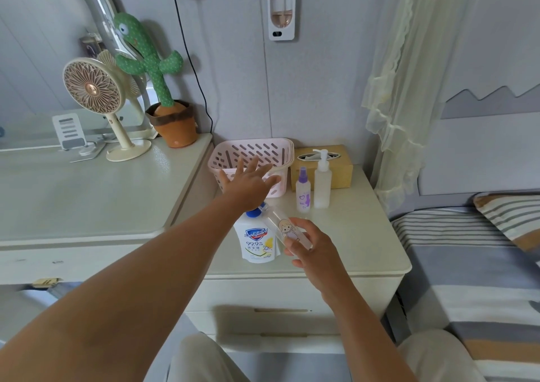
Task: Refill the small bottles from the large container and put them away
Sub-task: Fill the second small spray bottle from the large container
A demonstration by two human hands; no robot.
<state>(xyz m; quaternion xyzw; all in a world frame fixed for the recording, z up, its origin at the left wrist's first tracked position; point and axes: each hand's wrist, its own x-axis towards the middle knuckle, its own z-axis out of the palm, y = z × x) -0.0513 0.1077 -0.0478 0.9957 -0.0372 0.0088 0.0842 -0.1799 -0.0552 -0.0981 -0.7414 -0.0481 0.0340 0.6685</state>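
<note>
Right hand (309, 253) grips a clear small bottle (287, 231) with a cartoon sticker, tilted above the nightstand (350, 235), beside the white soap pouch (257, 244). Left hand (248, 185), fingers spread, hovers at the pink basket (254, 145). Can't tell the fill level.

Pouch cap (253, 214) partly behind left hand (248, 181).

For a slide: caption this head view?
Right hand grips a clear bottle; open left hand reaches toward the pink basket.

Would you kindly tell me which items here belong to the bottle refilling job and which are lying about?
Job: refill pouch, sticker bottle in right hand, purple spray bottle, pump bottle, pink basket.
Lying about: tissue box, fan, cactus toy.
</note>
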